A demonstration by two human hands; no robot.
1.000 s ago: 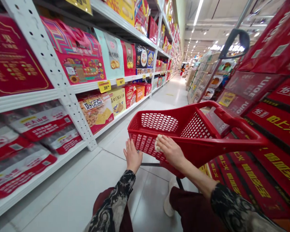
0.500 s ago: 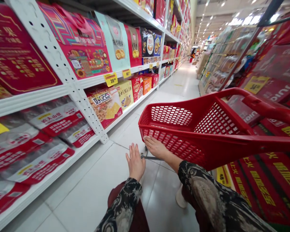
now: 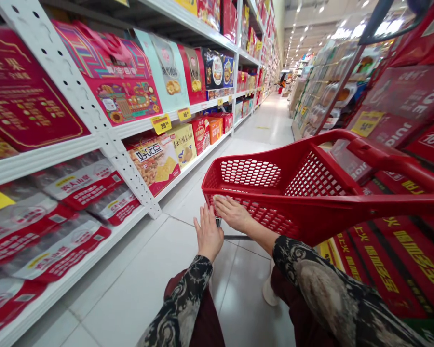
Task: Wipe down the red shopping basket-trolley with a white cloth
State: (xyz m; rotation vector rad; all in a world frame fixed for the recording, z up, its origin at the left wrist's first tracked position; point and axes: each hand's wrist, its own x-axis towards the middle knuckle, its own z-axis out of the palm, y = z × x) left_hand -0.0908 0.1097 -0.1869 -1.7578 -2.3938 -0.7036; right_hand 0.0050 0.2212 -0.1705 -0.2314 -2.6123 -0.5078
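Observation:
A red plastic shopping cart with a perforated basket stands right of centre, its narrow end toward the shelves. My right hand is flat against or just in front of the near side of the basket, fingers stretched out; contact is hard to judge. Beside it, my left hand is raised over the floor near the cart's lower corner, palm turned toward the cart and fingers extended. Neither hand visibly grips anything. A dark bar of the cart frame shows below my right wrist.
White shelving on the left carries gift boxes, snack boxes and shrink-wrapped bottle packs. Stacked red cartons stand close behind the cart at right. A tiled aisle runs ahead, with a person far down it.
My left hand has moved up and right, closer to my right hand and the cart. The right hand has risen slightly along the basket side. The view has shifted a little.

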